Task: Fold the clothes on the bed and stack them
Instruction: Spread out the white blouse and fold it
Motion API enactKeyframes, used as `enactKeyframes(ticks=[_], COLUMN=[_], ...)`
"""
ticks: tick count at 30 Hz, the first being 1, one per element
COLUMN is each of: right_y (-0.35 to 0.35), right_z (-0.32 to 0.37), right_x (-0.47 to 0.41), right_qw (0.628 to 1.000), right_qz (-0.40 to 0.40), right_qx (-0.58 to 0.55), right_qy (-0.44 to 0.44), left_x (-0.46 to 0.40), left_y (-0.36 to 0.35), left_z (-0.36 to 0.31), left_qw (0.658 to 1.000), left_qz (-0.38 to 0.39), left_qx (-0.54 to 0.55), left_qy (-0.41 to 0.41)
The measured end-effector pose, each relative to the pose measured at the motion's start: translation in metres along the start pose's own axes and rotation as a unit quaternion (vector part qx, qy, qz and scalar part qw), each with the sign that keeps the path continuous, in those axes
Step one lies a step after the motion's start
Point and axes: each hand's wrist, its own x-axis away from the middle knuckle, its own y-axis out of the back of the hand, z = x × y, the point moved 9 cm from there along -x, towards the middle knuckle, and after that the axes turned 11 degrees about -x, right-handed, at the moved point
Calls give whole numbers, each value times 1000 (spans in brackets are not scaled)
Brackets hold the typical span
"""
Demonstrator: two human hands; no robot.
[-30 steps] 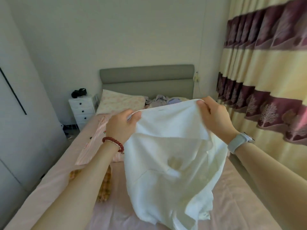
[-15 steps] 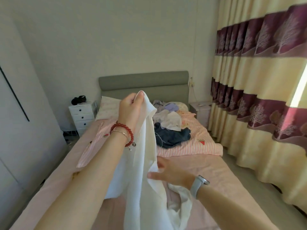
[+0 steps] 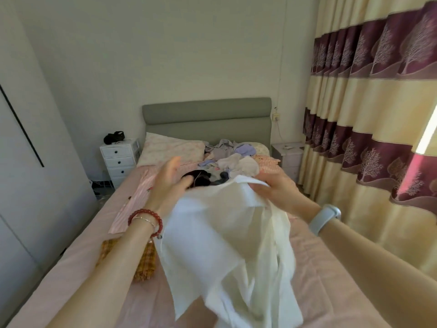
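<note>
White shirt (image 3: 227, 235) is hanging in the air over the pink bed (image 3: 331, 275), bunched and drooping. My right hand (image 3: 274, 192) is pinching its top edge, fingers curled round the cloth. My left hand (image 3: 170, 181) is hovering beside it, fingers loose and spread, gripping nothing. Unfolded clothes (image 3: 231, 162) are lying heaped near the headboard (image 3: 208, 117).

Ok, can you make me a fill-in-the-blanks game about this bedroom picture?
1. The right hand grips a ____ shirt.
2. The left hand wears a bracelet of ____ beads.
3. The unfolded clothes pile lies near the grey ____.
4. The bed has a ____ sheet.

Missing words: white; red; headboard; pink
</note>
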Motion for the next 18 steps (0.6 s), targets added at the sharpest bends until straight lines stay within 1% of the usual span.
enactKeyframes(ticks=[2, 3, 4, 5, 6, 8, 12, 15, 18], right_y=[-1, -3, -2, 2, 8, 19, 13, 9, -1], right_z=[23, 30, 34, 36, 36, 27, -9, -44, -80], right_x=[-10, -13, -15, -15, -13, -6, 15, 31, 45], right_qw=[999, 999, 998, 999, 999, 1000, 997, 992, 981], right_qz=[31, 44, 45, 31, 8, -13, 52, 70, 109], right_qx=[15, 26, 38, 41, 33, 4, -14, 2, 69], right_qy=[17, 18, 16, 11, 8, -5, -51, -107, -142], left_x=[13, 19, 21, 22, 20, 19, 17, 12, 7], left_y=[-42, -59, -72, -78, -79, -73, -77, -68, -46], left_z=[-36, -49, -57, -64, -68, -76, -75, -59, -41], left_qw=[988, 981, 976, 973, 975, 980, 985, 992, 985], left_qz=[118, 150, 164, 163, 144, 98, 68, -2, -86], left_qx=[31, 42, 64, 91, 104, 79, 45, 103, 145], left_qy=[-90, -119, -131, -132, -136, -157, -153, -78, -23])
